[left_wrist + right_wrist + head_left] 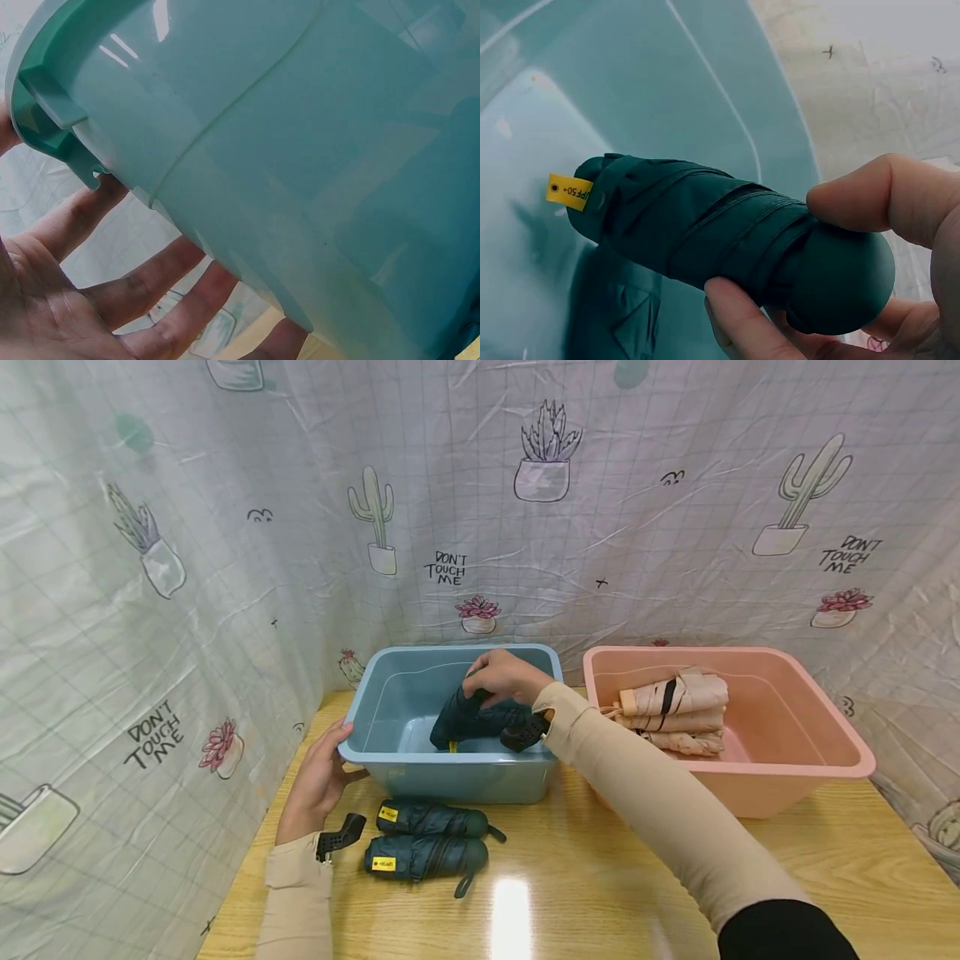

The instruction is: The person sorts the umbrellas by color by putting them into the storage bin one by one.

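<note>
My right hand [504,678] pinches a folded dark green umbrella [697,217] near its rounded handle end, inside the blue bin [382,710]. A yellow tag [570,192] shows at the umbrella's other end. Beneath it, another dark green umbrella [615,307] lies in the bin, partly hidden. My left hand [318,777] touches the bin's left side; in the left wrist view its fingers [161,281] spread along the outer wall, with the thumb side up by the rim. In front of the bin, two more folded green umbrellas [431,818] lie side by side on the table.
To the right stands a pink bin [795,718] holding several folded beige umbrellas [678,697] at its left side. Both bins sit on a wooden table [600,893]. A printed curtain [465,502] hangs close behind them and along the left.
</note>
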{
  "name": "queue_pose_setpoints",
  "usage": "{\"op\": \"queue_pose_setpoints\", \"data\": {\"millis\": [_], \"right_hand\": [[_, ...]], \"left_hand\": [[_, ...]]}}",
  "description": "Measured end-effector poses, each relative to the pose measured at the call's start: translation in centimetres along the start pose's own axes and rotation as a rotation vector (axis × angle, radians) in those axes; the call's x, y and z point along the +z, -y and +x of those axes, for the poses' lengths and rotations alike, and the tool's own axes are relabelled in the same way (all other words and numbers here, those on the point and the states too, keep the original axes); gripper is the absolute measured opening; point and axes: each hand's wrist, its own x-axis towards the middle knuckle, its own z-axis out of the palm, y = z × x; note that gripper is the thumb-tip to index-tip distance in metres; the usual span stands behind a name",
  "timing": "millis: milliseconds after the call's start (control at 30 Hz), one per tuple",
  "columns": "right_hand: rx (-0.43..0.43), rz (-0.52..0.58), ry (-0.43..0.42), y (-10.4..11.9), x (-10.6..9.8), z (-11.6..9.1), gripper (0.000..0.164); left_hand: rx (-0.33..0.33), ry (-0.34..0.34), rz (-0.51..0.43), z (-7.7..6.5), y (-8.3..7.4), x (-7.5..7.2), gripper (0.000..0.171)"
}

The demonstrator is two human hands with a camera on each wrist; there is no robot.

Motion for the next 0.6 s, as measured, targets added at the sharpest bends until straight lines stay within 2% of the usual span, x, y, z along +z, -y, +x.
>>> {"op": "queue_pose_setpoints", "data": {"millis": [433,600], "right_hand": [[0.051,-0.077,0.016,-1.1,0.5,1.3,0.018],[0.052,-0.136,0.02,-1.4,0.4,1.4,0.024]], "left_hand": [[0.0,-0.003,-0.008,0.0,0.2,0.0,0.06],[0.0,-0.004,-0.007,0.0,0.2,0.0,0.06]]}}
